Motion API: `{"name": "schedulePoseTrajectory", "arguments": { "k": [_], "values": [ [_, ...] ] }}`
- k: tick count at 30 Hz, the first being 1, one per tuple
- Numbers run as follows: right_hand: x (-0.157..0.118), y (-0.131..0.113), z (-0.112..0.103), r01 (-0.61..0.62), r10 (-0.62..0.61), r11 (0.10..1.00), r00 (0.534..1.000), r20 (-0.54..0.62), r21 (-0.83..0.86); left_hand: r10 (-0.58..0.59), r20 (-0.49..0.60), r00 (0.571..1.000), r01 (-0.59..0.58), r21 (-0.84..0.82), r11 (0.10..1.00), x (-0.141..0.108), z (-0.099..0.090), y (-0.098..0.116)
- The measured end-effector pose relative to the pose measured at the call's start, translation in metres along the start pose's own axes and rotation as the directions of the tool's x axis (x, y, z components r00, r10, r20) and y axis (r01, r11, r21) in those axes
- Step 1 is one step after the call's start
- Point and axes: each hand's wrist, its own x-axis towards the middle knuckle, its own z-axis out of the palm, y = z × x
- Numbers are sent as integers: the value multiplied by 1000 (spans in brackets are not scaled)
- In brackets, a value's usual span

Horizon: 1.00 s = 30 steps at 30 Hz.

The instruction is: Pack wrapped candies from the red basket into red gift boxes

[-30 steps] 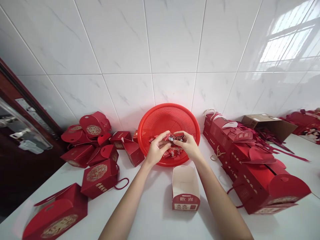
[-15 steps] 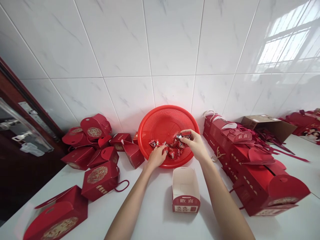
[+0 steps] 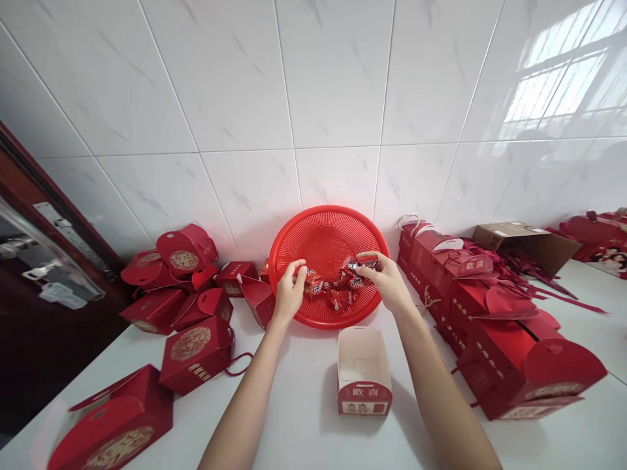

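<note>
A red plastic colander [image 3: 323,245] stands against the wall, with several red wrapped candies [image 3: 340,300] lying in its front part. My right hand [image 3: 386,281] is closed on candies in shiny red and silver wrappers, over the colander's right side. At the left side, my left hand [image 3: 290,295] pinches the end of a red wrapped candy [image 3: 314,285] between thumb and fingers. Between my forearms, in front of the colander, an open red box [image 3: 365,395] with a pale inside stands on the white table [image 3: 304,405].
Several red gift boxes [image 3: 196,352] are piled on the left. A row of red boxes [image 3: 490,326] runs along the right, with a cardboard carton [image 3: 522,238] of dark red ribbons behind it. The tiled wall [image 3: 337,176] bounds the back.
My left hand has risen from among the candies and shifted left, now with a candy at its fingertips. The right hand keeps its candies almost in the same place.
</note>
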Motion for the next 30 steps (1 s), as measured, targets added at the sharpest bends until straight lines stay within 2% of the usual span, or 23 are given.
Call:
{"name": "schedulePoseTrajectory", "arguments": {
  "k": [4,9,12,15,18,24,27,30],
  "values": [
    [1,0,-2,11,-11,1000,1000,-16,-3,9,107,994,-20,97,995,1,1,-8],
    [2,-1,-3,33,-32,999,999,-39,15,95,108,990,-109,136,985,0,7,-13],
    [1,-2,-4,40,-38,998,998,-44,44,146,171,974,-175,164,971,-1,11,-10],
    [1,-3,-5,52,-50,998,997,-52,46,141,273,952,-227,312,923,1,20,-8],
    [0,-4,-6,74,-71,996,996,-55,53,76,336,939,-244,495,834,8,33,-9],
    [-2,-9,-8,63,-61,997,997,-44,35,-14,325,946,-188,582,791,20,52,-13],
    [-1,-9,-9,66,-65,997,997,-32,45,-9,320,947,-179,554,813,21,49,-11],
    [0,-9,-10,68,-67,997,997,-25,45,11,252,968,-139,496,857,18,37,-5]
  ]
}}
